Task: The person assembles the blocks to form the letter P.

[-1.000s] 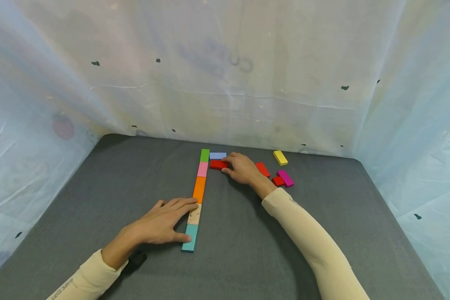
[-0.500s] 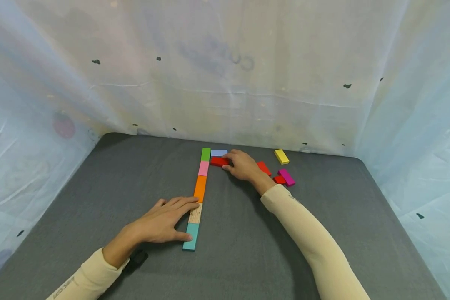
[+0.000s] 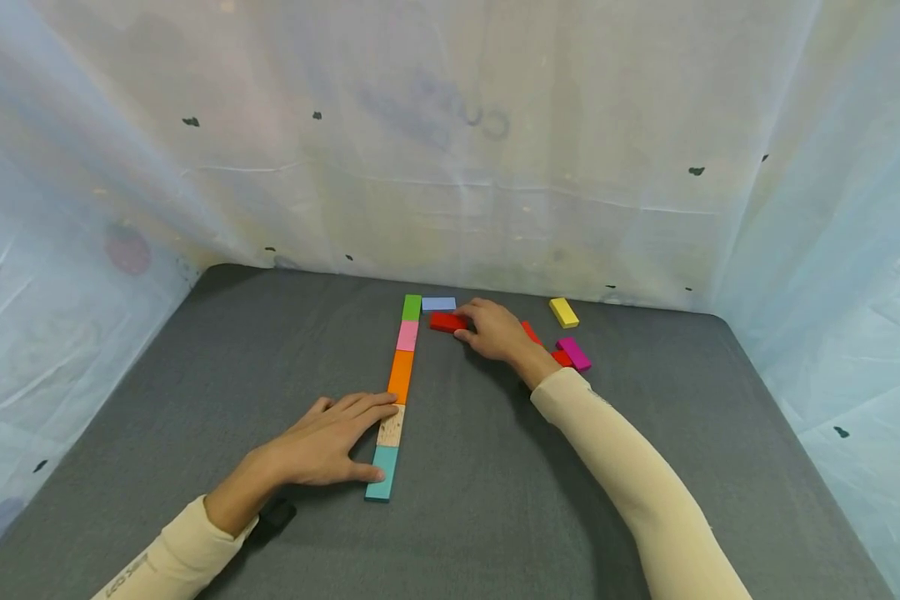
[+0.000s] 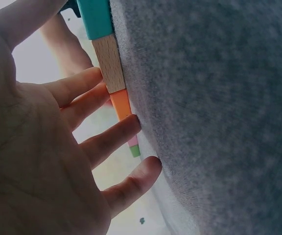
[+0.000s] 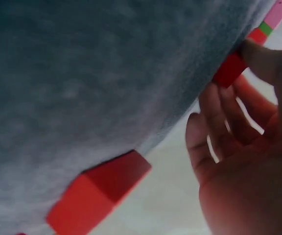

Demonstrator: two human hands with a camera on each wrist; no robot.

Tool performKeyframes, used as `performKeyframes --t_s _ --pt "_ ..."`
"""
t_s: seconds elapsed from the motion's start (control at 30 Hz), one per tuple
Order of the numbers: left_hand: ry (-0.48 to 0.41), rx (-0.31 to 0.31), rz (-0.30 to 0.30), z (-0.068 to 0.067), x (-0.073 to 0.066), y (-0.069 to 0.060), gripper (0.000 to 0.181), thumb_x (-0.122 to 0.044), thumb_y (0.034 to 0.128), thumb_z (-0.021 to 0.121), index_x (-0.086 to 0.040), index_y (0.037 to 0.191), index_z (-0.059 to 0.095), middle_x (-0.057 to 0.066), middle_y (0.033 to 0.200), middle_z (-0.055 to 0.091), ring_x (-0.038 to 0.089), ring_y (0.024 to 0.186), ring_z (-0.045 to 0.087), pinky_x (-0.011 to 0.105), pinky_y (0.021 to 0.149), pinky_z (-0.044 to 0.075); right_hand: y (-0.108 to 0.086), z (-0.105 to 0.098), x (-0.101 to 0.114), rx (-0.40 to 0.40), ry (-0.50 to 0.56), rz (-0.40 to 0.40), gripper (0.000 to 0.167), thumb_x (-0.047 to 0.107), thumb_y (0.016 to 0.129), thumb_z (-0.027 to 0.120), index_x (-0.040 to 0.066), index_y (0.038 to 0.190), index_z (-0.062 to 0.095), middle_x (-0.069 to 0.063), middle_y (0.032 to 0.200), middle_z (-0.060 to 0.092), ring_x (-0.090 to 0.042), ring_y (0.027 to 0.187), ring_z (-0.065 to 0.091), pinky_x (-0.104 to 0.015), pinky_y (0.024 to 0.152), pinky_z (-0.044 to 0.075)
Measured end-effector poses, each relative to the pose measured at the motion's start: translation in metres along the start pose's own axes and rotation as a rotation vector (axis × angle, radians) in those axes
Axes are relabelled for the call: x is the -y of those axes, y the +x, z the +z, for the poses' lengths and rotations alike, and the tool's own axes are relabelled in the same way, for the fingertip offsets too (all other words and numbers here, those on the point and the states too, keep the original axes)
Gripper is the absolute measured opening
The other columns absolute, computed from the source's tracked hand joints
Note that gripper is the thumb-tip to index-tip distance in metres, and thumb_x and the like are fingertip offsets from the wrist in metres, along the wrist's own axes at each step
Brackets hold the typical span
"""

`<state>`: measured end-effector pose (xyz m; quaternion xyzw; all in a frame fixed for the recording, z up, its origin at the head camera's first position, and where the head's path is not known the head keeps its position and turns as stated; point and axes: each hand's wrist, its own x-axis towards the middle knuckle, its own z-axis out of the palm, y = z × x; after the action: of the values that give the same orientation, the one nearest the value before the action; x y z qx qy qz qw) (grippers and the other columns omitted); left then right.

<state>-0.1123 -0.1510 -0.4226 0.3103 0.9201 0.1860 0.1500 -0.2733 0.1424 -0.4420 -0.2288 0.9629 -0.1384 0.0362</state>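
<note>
While the right hand [image 3: 497, 331] pinches a red block [image 3: 444, 322], a blue block [image 3: 438, 304] lies beyond its fingertips | left hand [image 3: 330, 446], fingers extended, touches wooden block [image 3: 390, 427] | teal block [image 3: 381, 487] at its thumb

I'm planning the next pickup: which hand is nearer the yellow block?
Right. The right hand, pinching a red block, is left of the yellow block in the head view; the left hand is farther left and lower, by the teal block.

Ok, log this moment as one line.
Left hand: touching plain wooden rectangular block | right hand: pinching red rectangular block | pale-blue rectangular block: beside green rectangular block | yellow rectangular block: untouched
</note>
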Motion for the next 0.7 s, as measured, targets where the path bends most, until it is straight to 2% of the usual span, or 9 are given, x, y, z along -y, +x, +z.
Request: performKeyframes --t_s 0.3,0.57,0.7 --pt "0.001 -0.006 0.002 0.001 0.002 0.000 0.089 -0.058 0.0806 0.075 -0.023 0.154 0.038 -0.002 0.161 0.034 0.025 0.145 0.036 0.062 0.105 0.030 -0.015 -0.005 -0.018 -0.006 0.008 0.096 0.041 0.028 0.099 0.062 0.013 0.136 0.060 -0.008 0.129 0.061 -0.026 0.112 0.061 -0.046 0.100 0.047" --pt "0.005 -0.004 -0.005 0.002 0.003 0.000 0.087 -0.057 0.0806 0.075 -0.023 0.153 0.039 -0.004 0.160 0.034 0.024 0.145 0.036 0.062 0.105 0.030 -0.012 -0.009 -0.023 -0.044 0.019 0.182 0.042 0.031 0.099 0.061 0.011 0.136 0.059 -0.011 0.135 0.057 -0.029 0.113 0.062 -0.046 0.099 0.048" --pt "0.004 0.000 -0.006 0.002 0.002 0.000 0.087 -0.057 0.0809 0.075 -0.023 0.153 0.039 -0.003 0.160 0.034 0.025 0.145 0.037 0.060 0.104 0.031 -0.010 -0.008 -0.025 -0.040 0.011 0.188 0.045 0.035 0.099 0.061 0.011 0.137 0.058 -0.011 0.135 0.058 -0.029 0.112 0.062 -0.046 0.098 0.048"
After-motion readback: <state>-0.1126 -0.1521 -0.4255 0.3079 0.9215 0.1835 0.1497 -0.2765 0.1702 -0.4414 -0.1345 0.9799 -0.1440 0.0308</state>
